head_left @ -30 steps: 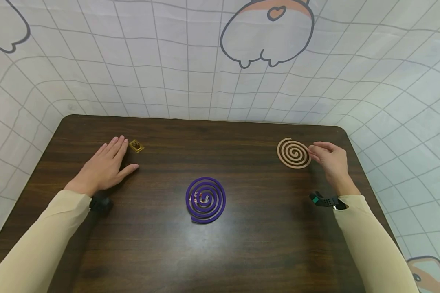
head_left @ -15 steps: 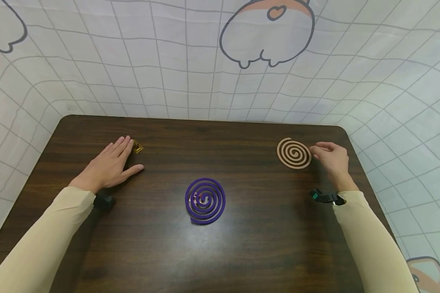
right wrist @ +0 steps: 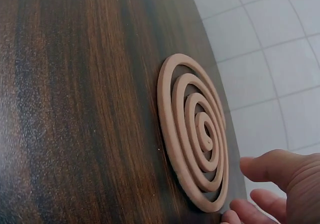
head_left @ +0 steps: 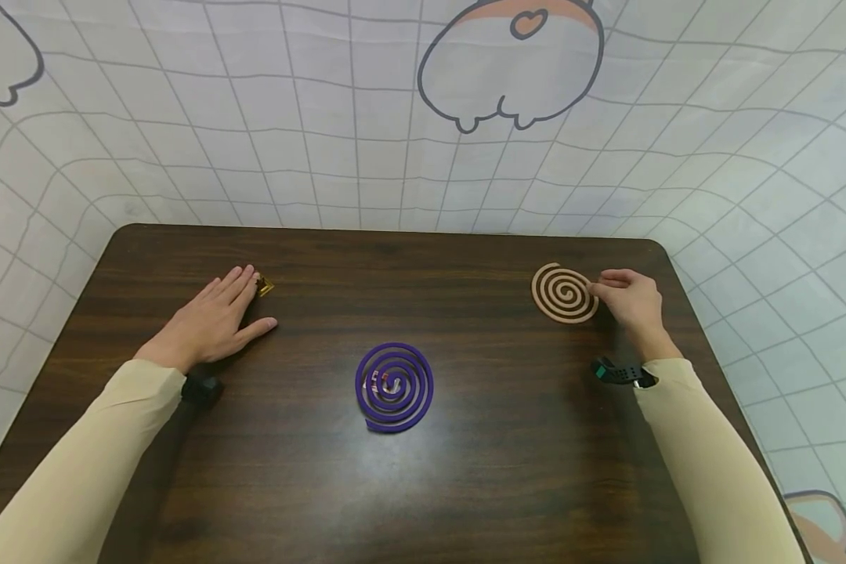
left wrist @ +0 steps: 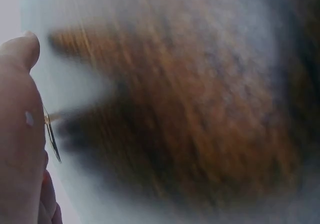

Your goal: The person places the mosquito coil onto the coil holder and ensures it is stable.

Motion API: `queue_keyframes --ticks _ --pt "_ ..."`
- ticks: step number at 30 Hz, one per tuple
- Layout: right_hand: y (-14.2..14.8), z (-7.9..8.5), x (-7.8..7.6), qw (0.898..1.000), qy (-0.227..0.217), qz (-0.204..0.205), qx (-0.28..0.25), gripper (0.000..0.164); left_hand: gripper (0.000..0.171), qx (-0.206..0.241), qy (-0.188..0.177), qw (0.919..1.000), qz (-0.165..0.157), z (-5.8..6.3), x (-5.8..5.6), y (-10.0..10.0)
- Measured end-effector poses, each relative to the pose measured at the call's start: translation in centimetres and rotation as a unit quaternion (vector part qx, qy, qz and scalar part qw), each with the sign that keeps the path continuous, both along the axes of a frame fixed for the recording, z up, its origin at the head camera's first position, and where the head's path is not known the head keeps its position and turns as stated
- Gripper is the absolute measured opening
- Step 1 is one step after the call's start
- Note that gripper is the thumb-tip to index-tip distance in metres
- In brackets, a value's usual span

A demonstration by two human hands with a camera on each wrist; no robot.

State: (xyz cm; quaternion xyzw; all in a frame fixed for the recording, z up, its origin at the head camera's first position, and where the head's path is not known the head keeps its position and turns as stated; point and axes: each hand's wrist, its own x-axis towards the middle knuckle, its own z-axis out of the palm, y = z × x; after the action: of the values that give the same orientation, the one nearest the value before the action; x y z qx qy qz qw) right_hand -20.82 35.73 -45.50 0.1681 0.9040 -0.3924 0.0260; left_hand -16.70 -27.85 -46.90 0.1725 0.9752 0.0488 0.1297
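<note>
My left hand (head_left: 207, 321) lies palm down on the table with its fingers straight. Its index fingertip is at a small gold metal piece (head_left: 265, 287), which it partly covers. In the left wrist view the metal piece (left wrist: 51, 134) shows as a thin strip beside the fingers. My right hand (head_left: 630, 299), fingers loosely bent, is at the right edge of a tan mosquito coil (head_left: 564, 294). In the right wrist view a small gap parts the thumb (right wrist: 257, 166) from the coil (right wrist: 167, 119); whether the other fingers touch it I cannot tell.
A purple mosquito coil (head_left: 395, 388) lies flat near the middle of the dark wooden table (head_left: 395, 501), with a small printed spot showing through its rings. A white gridded cloth (head_left: 254, 117) rises behind the table and along both sides.
My left hand has slid slightly right, its fingertips now over part of the gold metal piece. The right hand drew back a little, then came left to the tan coil's edge again.
</note>
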Motion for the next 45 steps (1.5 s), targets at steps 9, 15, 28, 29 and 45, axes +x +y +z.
queue_keyframes --ticks 9,15,28,29,45 --pt "-0.3 -0.1 -0.2 1.0 -0.004 0.012 0.013 0.055 0.095 0.02 0.001 0.9998 0.002 -0.2 -0.1 0.1" --pt "-0.3 -0.2 -0.1 1.0 -0.012 0.024 0.015 0.059 0.095 0.019 -0.003 0.9997 -0.012 -0.2 -0.1 0.4" --pt "-0.9 -0.2 -0.3 0.996 -0.049 0.063 0.035 0.076 0.093 0.021 -0.01 0.9995 -0.023 -0.5 0.8 1.4" --pt "-0.8 -0.2 -0.4 0.996 -0.052 0.065 0.035 0.078 0.093 0.022 -0.01 0.9995 -0.021 -0.5 0.9 1.5" --pt "-1.1 -0.2 -0.6 0.995 -0.066 0.07 0.029 0.078 0.09 0.02 0.007 0.9997 -0.007 -0.6 1.3 2.4"
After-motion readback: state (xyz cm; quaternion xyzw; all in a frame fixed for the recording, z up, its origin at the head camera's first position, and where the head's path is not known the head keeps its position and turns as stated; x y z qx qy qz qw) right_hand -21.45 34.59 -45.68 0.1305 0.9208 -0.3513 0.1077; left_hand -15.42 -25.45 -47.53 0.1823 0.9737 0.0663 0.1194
